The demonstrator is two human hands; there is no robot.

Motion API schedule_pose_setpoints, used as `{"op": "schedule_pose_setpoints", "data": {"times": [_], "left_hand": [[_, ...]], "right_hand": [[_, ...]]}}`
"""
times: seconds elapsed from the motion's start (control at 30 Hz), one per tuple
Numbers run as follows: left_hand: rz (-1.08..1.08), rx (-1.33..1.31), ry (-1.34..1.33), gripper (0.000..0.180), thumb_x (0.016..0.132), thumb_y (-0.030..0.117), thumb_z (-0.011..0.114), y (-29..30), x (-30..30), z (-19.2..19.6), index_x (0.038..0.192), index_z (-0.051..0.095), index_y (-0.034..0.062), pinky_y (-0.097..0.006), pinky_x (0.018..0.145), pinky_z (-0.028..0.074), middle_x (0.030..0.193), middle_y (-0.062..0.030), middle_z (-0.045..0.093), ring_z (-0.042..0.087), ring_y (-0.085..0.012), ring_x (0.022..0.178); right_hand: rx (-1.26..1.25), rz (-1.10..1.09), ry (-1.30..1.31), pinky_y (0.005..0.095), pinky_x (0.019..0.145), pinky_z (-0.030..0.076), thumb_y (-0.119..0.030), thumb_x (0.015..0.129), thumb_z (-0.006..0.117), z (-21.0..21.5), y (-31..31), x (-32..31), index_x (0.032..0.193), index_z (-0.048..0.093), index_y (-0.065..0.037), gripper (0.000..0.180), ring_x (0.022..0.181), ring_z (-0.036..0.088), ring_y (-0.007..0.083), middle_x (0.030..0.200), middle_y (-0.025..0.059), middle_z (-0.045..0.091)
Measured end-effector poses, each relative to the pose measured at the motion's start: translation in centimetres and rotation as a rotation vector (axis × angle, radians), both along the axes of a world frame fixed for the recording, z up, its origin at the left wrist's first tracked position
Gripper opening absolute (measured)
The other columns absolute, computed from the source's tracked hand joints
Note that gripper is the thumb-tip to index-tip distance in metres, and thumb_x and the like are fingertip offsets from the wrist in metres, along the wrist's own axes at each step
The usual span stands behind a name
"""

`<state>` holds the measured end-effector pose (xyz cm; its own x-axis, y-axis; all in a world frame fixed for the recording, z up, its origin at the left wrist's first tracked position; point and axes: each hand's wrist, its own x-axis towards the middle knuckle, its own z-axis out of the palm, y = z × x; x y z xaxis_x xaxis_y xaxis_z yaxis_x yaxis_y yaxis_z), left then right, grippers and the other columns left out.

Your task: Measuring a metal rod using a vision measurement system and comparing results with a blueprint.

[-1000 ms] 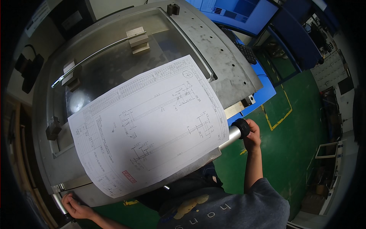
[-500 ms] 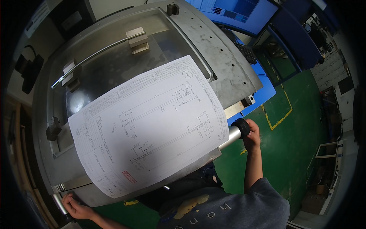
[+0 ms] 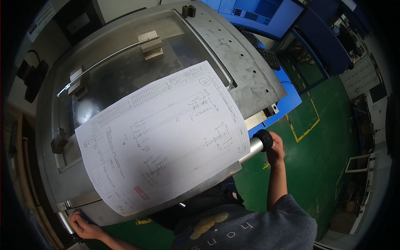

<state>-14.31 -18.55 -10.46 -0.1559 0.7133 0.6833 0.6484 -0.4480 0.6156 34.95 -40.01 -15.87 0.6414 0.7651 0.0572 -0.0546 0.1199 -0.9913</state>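
Note:
At the right, my right hand (image 3: 275, 149) is closed round a black knob (image 3: 263, 140) on the end of a thick silver shaft (image 3: 251, 151). My left hand (image 3: 84, 225), lower left, has its fingers curled against a second silver shaft (image 3: 66, 223), partly covering it. A large printed drawing sheet (image 3: 166, 137) with a red stamp lies over the front of the metal machine table (image 3: 246, 66). Behind the sheet, a thin metal rod (image 3: 110, 52) rests across two pairs of metal blocks, the left blocks (image 3: 77, 85) and the right blocks (image 3: 151, 46), above a glass plate.
Dark clamps sit on the table frame, one clamp (image 3: 188, 11) at the back and another clamp (image 3: 59, 141) at the left. Beyond the right edge are a lit monitor (image 3: 262, 14), a black keyboard (image 3: 268, 57) and a blue desk (image 3: 287, 93). Yellow tape marks the green floor (image 3: 329, 137).
The rod's left end, the left clamp and the bright spot on the glass shift very slightly right. Both hands keep their places.

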Motion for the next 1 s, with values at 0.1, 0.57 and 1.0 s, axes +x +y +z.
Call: {"op": "schedule_pose_setpoints", "data": {"times": [0.1, 0.57, 1.0], "left_hand": [[0.004, -0.001, 0.009, 0.012, 0.08, 0.004, 0.04, 0.0, -0.1, -0.1, 0.072, 0.046, -0.0027, -0.024, 0.067, 0.035, 0.074, -0.0074, 0.047, 0.043, -0.0148, 0.07], [0.021, -0.017, 0.003, 0.013, 0.08, 0.003, 0.039, -0.1, 0.2, 0.1, 0.071, 0.046, -0.0025, -0.024, 0.066, 0.035, 0.073, -0.007, 0.047, 0.043, -0.0147, 0.069], [0.007, -0.002, 0.006, 0.013, 0.08, 0.005, 0.04, 0.0, 0.0, 0.1, 0.071, 0.046, -0.0025, -0.024, 0.066, 0.035, 0.073, -0.0068, 0.047, 0.043, -0.0146, 0.069]], "right_hand": [[0.018, -0.034, 0.014, 0.025, 0.069, 0.037, -0.032, 0.057, 0.05, 0.4, 0.5, -0.4, 0.082, 0.048, 0.002, 0.043, 0.075, 0.05, 0.0183, 0.083, 0.0117, 0.053], [0.053, 0.018, -0.001, 0.0222, 0.06, 0.033, -0.028, 0.063, 0.048, 0.7, 0.7, -0.5, 0.072, 0.047, -0.002, 0.028, 0.066, 0.043, 0.0125, 0.07, 0.005, 0.047], [0.055, 0.031, 0.011, 0.0214, 0.06, 0.033, -0.028, 0.059, 0.05, 0.5, 0.6, -0.4, 0.075, 0.045, -0.001, 0.032, 0.068, 0.044, 0.0126, 0.073, 0.0051, 0.047]]}}
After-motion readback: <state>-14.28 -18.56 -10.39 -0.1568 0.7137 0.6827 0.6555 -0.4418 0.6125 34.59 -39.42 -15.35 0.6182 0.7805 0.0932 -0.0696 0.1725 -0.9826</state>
